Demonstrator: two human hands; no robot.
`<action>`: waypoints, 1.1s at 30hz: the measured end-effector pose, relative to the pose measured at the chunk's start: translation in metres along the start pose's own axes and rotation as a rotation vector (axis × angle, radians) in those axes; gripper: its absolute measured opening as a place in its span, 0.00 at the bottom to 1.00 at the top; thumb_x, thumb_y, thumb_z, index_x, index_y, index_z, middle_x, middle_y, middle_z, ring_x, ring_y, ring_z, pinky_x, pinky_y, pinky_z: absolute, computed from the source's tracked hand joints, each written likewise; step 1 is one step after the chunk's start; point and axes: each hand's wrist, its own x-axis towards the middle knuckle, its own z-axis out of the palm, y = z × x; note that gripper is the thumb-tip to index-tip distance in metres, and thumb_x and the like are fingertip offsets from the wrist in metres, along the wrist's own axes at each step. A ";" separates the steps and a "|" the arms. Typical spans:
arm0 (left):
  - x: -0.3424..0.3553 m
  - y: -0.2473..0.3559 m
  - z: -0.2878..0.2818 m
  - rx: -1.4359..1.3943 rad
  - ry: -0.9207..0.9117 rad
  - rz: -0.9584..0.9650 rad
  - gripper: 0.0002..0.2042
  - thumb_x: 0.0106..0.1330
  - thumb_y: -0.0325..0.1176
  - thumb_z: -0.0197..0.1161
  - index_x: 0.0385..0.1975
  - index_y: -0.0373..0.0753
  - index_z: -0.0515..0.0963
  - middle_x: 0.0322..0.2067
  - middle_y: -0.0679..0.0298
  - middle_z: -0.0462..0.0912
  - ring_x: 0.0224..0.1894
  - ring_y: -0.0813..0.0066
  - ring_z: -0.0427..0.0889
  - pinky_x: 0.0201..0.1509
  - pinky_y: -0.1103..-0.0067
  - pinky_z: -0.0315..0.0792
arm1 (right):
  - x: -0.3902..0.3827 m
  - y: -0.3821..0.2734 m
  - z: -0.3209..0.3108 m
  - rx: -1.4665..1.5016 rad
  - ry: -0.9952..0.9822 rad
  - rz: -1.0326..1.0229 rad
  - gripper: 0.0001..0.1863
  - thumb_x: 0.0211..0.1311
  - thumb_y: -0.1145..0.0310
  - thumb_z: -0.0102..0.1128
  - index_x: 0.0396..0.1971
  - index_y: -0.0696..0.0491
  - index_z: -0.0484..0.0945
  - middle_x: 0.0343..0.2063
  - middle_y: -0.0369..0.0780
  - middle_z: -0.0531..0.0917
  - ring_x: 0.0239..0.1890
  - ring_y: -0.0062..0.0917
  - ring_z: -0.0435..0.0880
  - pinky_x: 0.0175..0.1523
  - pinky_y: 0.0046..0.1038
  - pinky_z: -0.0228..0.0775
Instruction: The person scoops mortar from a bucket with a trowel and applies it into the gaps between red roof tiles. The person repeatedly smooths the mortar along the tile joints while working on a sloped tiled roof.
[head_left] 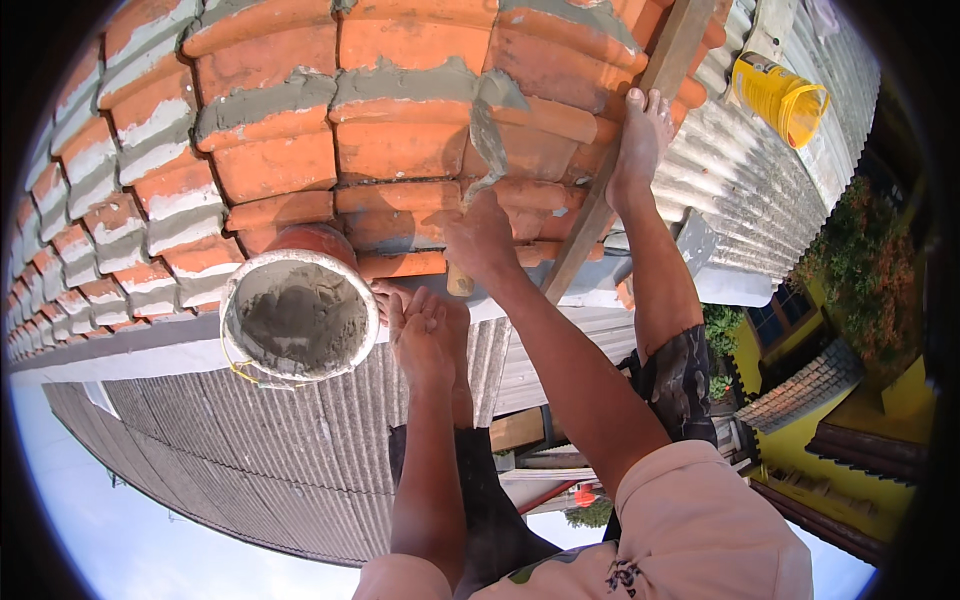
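Note:
My right hand (484, 240) is closed around the wooden handle of a trowel (487, 138). The trowel's mortar-smeared blade points up the roof and touches the grey mortar (405, 82) along a row of orange clay tiles (400, 150). Beside the bucket (232, 300), my left hand (420, 325) has its fingers loosely apart and nothing in them. Wet grey mortar (305, 315) partly fills this bucket, which stands at the tiles' lower edge. My left hand partly covers my left foot and lower leg.
My right foot (645, 140) rests by a wooden batten (600, 195) running up the tiles. A yellow bucket (770, 95) lies tilted on corrugated sheeting (745, 170) at the right. Below the roof edge is another corrugated roof (270, 440), with a yellow building (750, 360) farther down.

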 end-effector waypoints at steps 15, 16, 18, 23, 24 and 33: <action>-0.002 0.004 0.001 -0.050 0.002 -0.009 0.44 0.62 0.18 0.47 0.82 0.35 0.41 0.71 0.40 0.66 0.70 0.49 0.72 0.73 0.60 0.69 | -0.011 -0.034 -0.039 0.128 -0.059 0.178 0.23 0.64 0.65 0.62 0.52 0.64 0.70 0.40 0.60 0.85 0.45 0.55 0.87 0.53 0.50 0.79; -0.002 0.003 0.001 -0.054 -0.001 -0.008 0.44 0.61 0.17 0.47 0.82 0.35 0.41 0.71 0.40 0.66 0.69 0.49 0.72 0.73 0.60 0.68 | -0.008 -0.029 -0.049 0.087 -0.061 0.198 0.25 0.65 0.63 0.63 0.54 0.64 0.69 0.41 0.59 0.85 0.47 0.54 0.87 0.55 0.49 0.79; -0.003 0.001 -0.002 -0.041 -0.003 -0.010 0.44 0.61 0.18 0.47 0.82 0.35 0.41 0.71 0.40 0.67 0.69 0.49 0.73 0.74 0.60 0.68 | 0.012 -0.012 -0.067 -0.072 -0.094 0.182 0.22 0.65 0.64 0.61 0.52 0.62 0.70 0.41 0.58 0.86 0.47 0.54 0.87 0.55 0.50 0.79; -0.003 -0.002 -0.007 -0.066 -0.007 -0.003 0.44 0.60 0.17 0.48 0.82 0.34 0.43 0.70 0.41 0.68 0.68 0.49 0.74 0.73 0.60 0.68 | 0.040 0.033 -0.077 -0.276 0.006 0.113 0.19 0.66 0.65 0.59 0.52 0.59 0.69 0.40 0.58 0.87 0.47 0.53 0.88 0.53 0.51 0.79; -0.003 -0.003 -0.007 -0.064 -0.006 -0.001 0.44 0.60 0.17 0.47 0.82 0.35 0.43 0.69 0.41 0.68 0.68 0.50 0.74 0.73 0.60 0.68 | 0.039 0.043 -0.079 -0.309 0.004 0.112 0.19 0.66 0.65 0.59 0.52 0.58 0.69 0.40 0.57 0.87 0.47 0.53 0.88 0.54 0.51 0.79; -0.006 0.003 0.000 -0.002 0.008 0.032 0.32 0.76 0.22 0.41 0.80 0.29 0.45 0.68 0.39 0.71 0.65 0.52 0.78 0.69 0.63 0.75 | 0.023 0.089 -0.101 -0.349 -0.065 0.195 0.20 0.66 0.62 0.59 0.51 0.60 0.72 0.42 0.56 0.87 0.50 0.53 0.87 0.57 0.51 0.76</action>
